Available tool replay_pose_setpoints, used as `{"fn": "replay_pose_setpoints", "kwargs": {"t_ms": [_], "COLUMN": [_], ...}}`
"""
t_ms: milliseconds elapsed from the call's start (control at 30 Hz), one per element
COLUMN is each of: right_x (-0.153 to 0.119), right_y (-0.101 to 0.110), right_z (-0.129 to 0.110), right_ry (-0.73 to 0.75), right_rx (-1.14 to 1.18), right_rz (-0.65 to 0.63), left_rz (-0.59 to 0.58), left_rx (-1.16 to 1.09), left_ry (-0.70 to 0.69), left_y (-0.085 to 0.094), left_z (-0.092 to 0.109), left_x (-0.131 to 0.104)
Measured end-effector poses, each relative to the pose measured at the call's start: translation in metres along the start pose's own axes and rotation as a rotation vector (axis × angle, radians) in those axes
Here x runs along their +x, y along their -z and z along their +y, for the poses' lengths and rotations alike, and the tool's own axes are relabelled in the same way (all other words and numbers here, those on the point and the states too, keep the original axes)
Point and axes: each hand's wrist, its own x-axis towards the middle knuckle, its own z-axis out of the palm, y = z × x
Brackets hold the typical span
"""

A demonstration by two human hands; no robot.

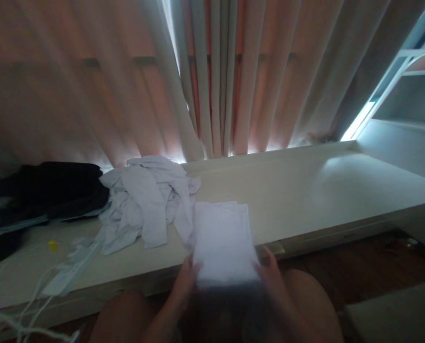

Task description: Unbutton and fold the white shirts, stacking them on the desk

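Note:
A neatly folded white cloth (pixel 224 243), perhaps a garment, spans the front edge of the desk, its near part reaching out over my lap. My left hand (pixel 188 274) grips its near left side. On the opposite side my right hand (pixel 270 269) holds the near right edge, with one finger raised along it. Both hands are somewhat blurred, and the fingers under the cloth are hidden. Just left of the folded cloth lies a crumpled heap of white clothing (pixel 144 200), touching or nearly touching it.
Dark folded clothes (pixel 62 188) are stacked at the far left. A white power strip (pixel 69 271) with cables lies near the front left edge, beside a small yellow object (pixel 53 246). Curtains (pixel 269 85) hang behind the pale desk (pixel 291 190); white shelving (pixel 398 138) stands at right.

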Motion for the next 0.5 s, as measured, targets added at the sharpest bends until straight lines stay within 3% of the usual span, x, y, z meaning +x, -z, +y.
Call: {"fn": "replay_pose_setpoints", "kwargs": {"t_ms": [100, 233, 367, 500], "right_x": [-0.035, -0.059, -0.020, 0.016], "right_y": [0.010, 0.025, 0.024, 0.019], "right_z": [-0.013, -0.036, -0.051, -0.051], "right_ry": [0.113, 0.133, 0.082, 0.229], "right_rx": [0.018, 0.031, 0.043, -0.179], "right_rz": [-0.138, -0.271, -0.404, -0.387], "left_rz": [0.018, -0.086, -0.273, -0.385], "left_rx": [-0.007, 0.071, 0.251, 0.585], "left_ry": [-0.154, -0.253, -0.335, -0.622], "left_y": [0.011, 0.032, 0.055, 0.061], "left_z": [-0.002, 0.011, 0.040, 0.047], "left_x": [0.000, -0.002, 0.020, 0.057]}}
